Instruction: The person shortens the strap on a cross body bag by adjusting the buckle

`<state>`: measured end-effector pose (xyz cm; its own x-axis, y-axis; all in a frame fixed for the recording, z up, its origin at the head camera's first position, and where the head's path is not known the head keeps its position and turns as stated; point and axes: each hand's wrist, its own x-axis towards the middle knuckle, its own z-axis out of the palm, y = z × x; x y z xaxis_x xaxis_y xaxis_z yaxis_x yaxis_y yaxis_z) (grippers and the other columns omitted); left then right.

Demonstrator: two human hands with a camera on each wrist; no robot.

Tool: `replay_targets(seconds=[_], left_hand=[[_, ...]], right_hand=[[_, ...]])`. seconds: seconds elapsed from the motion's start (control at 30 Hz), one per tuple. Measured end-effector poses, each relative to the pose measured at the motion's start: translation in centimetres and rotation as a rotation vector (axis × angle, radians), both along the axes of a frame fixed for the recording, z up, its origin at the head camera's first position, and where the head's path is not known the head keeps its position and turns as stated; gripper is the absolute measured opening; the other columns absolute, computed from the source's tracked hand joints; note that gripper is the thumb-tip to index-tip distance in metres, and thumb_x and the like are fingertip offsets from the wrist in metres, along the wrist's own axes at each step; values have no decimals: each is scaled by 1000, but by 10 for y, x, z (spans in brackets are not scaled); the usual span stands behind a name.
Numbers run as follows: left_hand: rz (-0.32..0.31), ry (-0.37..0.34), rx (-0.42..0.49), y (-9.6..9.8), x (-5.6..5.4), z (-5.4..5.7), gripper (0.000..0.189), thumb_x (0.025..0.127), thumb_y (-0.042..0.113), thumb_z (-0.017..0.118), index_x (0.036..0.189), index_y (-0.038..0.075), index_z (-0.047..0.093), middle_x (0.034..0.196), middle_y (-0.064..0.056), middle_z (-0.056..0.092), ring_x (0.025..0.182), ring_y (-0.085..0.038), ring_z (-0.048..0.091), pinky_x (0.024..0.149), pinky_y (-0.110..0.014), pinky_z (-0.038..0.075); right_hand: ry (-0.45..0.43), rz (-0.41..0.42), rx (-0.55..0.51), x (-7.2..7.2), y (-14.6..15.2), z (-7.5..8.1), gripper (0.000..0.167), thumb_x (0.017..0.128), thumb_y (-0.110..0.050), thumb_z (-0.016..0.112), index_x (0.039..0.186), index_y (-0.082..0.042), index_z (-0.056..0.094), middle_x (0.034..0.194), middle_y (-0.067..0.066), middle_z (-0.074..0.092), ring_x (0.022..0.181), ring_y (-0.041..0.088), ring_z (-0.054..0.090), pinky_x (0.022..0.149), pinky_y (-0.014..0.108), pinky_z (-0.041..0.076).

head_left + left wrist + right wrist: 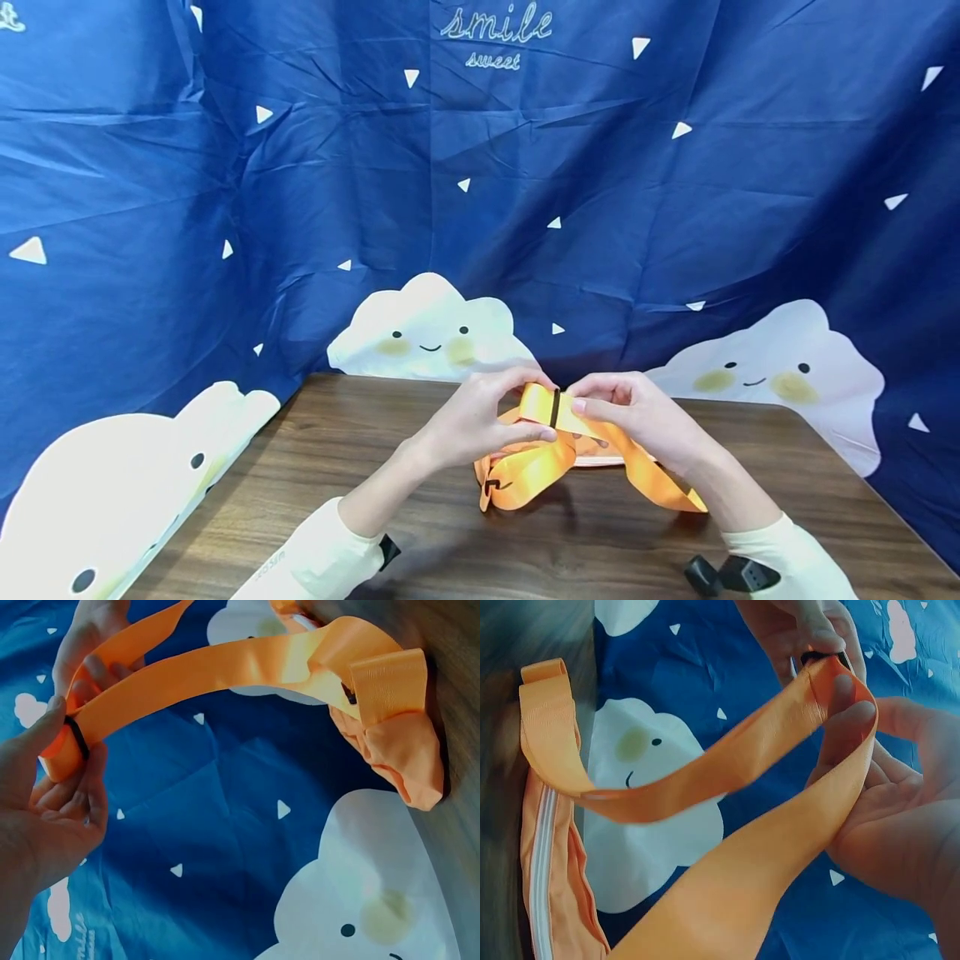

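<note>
An orange webbing strap [528,479] is raised between both hands above the table, with a black strap slider [555,408] on it. My left hand [468,421] pinches the looped strap at the slider, thumb below and fingertips above. Just right of the slider, my right hand [648,412] holds the strap between thumb and fingers. The strap's loose length hangs below the right hand. Behind it an orange fabric pouch [581,900] with a white zipper [544,862] lies on the table, partly hidden by the strap in the head view. A second dark buckle [491,485] shows at the strap's lower left.
The brown wood-grain table [322,467] extends under both arms. A blue curtain [480,167] with white triangles and smiling clouds hangs behind it and along the left. Dark wrist devices sit at both cream sleeves [802,554].
</note>
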<state>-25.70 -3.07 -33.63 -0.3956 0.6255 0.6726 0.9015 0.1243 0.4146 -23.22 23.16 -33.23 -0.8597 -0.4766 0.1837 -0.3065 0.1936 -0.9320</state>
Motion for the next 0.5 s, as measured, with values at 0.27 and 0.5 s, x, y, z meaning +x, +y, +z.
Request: replay_targets(seconds=[0.27, 0.5], left_hand=[[18, 19, 11, -3, 0, 1, 52, 78, 24, 91, 121, 10, 65, 110, 8, 67, 98, -5, 60, 89, -24, 52], [8, 15, 4, -1, 1, 0, 52, 78, 30, 91, 120, 13, 65, 109, 9, 66, 96, -3, 59, 84, -23, 52]], right_hand=[[25, 1, -31, -6, 9, -6, 21, 101, -17, 65, 115, -2, 72, 95, 18, 64, 83, 27, 59, 67, 29, 52], [17, 100, -123, -2, 0, -5, 21, 101, -10, 63, 117, 4, 68, 100, 22, 67, 90, 34, 63, 76, 33, 56]])
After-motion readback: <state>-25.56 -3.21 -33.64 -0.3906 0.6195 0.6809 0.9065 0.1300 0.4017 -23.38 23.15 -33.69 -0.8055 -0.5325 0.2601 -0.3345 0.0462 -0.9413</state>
